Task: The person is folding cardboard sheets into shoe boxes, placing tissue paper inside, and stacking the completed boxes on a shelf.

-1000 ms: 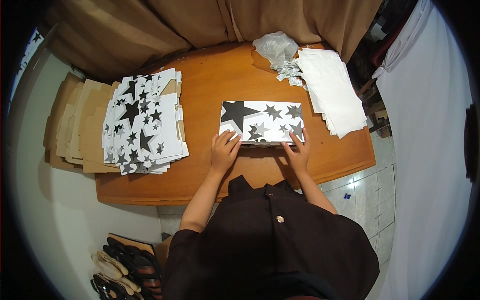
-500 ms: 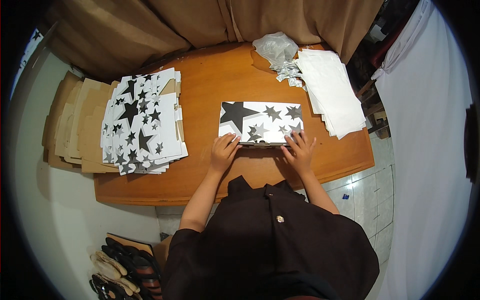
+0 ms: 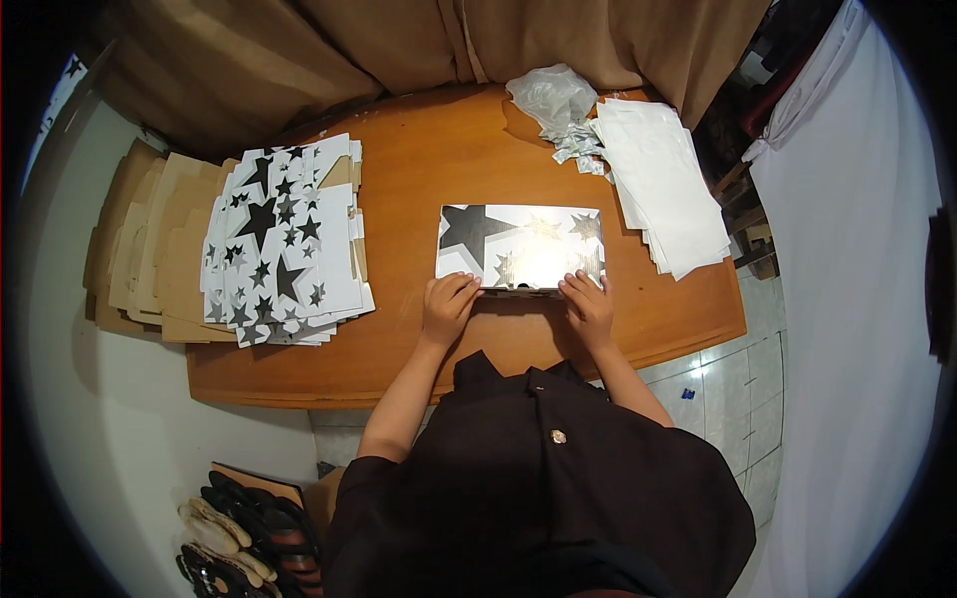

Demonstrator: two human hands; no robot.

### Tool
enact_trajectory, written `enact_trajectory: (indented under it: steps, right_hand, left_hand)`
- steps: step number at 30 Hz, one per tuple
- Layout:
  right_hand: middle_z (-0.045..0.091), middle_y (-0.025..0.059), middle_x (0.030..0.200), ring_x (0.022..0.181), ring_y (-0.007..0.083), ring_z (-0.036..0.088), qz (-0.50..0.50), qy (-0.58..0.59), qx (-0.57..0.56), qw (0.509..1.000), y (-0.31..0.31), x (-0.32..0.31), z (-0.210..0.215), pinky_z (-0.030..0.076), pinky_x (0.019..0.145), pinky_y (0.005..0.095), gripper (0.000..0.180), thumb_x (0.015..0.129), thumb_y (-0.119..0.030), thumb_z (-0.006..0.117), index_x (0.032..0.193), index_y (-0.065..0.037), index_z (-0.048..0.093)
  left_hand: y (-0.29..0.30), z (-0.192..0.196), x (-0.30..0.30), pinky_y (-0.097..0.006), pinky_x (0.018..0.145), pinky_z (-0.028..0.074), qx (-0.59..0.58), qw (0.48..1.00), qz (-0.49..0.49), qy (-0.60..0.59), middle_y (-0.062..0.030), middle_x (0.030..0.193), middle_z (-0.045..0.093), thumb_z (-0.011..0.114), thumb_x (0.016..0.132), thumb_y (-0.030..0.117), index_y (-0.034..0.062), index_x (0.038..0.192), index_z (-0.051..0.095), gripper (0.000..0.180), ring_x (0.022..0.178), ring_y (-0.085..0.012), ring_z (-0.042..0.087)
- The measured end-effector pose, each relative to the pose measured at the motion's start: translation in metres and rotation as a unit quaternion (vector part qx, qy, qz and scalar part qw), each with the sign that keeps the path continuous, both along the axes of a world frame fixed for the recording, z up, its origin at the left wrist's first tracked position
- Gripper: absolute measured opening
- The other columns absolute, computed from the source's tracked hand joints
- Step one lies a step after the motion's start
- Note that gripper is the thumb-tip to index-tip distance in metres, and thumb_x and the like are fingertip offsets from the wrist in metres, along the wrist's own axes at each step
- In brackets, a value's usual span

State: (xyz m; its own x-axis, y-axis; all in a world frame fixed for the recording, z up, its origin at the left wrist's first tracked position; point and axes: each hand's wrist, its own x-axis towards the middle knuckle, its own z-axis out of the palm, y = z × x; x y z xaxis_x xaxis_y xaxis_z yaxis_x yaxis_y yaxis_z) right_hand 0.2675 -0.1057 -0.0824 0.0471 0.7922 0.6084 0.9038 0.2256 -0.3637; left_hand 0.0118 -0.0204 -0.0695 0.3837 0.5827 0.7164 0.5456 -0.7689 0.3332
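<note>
In front of me a white cardboard box (image 3: 518,244) with black and grey stars lies on the wooden table, its lid down and a glare across the lid's right half. My left hand (image 3: 449,304) is closed on the near left corner, fingers bent over the edge. At the near right corner my right hand (image 3: 588,307) grips the same edge, fingertips on the lid. A dark gap shows along the box's near side between the hands. My thumbs are partly hidden.
A pile of flat star-printed cardboard sheets (image 3: 284,244) lies at the left, beside plain brown cardboard (image 3: 150,239). At the far right are a clear plastic bag (image 3: 553,98), small packets (image 3: 580,149) and a stack of white paper (image 3: 663,184). Shoes (image 3: 249,538) are at lower left.
My right hand's spread fingers have drawn together and moved slightly left onto the near edge. The lid has shifted slightly and now catches a bright glare. My left hand has barely moved.
</note>
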Motion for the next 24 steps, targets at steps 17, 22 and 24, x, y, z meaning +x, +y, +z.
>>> enact_trajectory:
  steps: [17, 22, 24]
  right_hand:
    - [0.06, -0.0007, 0.096, 0.098, 0.0206, 0.054, 0.079, 0.028, -0.012, 0.996, 0.017, -0.032, 0.019, 0.03, 0.094, 0.0538, 0.026, 0.071, -0.014, 0.069, 0.096, -0.018, 0.066]
    - [0.058, -0.0013, 0.098, 0.096, 0.0197, 0.054, 0.064, 0.004, -0.001, 0.998, 0.016, -0.035, 0.014, 0.031, 0.092, 0.0527, 0.028, 0.069, -0.014, 0.07, 0.096, -0.019, 0.066]
    - [0.058, -0.0016, 0.099, 0.096, 0.0193, 0.054, 0.061, 0.001, 0.006, 0.998, 0.017, -0.034, 0.014, 0.031, 0.091, 0.0522, 0.029, 0.068, -0.014, 0.07, 0.096, -0.019, 0.066]
  left_hand:
    - [-0.004, 0.001, 0.013, -0.033, 0.077, 0.038, -0.025, 0.998, 0.042, -0.036, -0.0008, 0.088, 0.064, 0.073, 0.069, 0.012, 0.009, 0.086, 0.068, 0.018, 0.091, -0.019, 0.058]
    - [-0.007, 0.003, 0.012, -0.033, 0.078, 0.038, -0.032, 0.998, 0.041, -0.032, -0.0014, 0.089, 0.064, 0.073, 0.069, 0.012, 0.0086, 0.086, 0.067, 0.018, 0.091, -0.0196, 0.058]
    - [-0.006, 0.0, 0.013, -0.034, 0.078, 0.038, -0.035, 0.998, 0.041, -0.029, -0.0015, 0.089, 0.064, 0.073, 0.069, 0.013, 0.0085, 0.085, 0.067, 0.018, 0.091, -0.0197, 0.058]
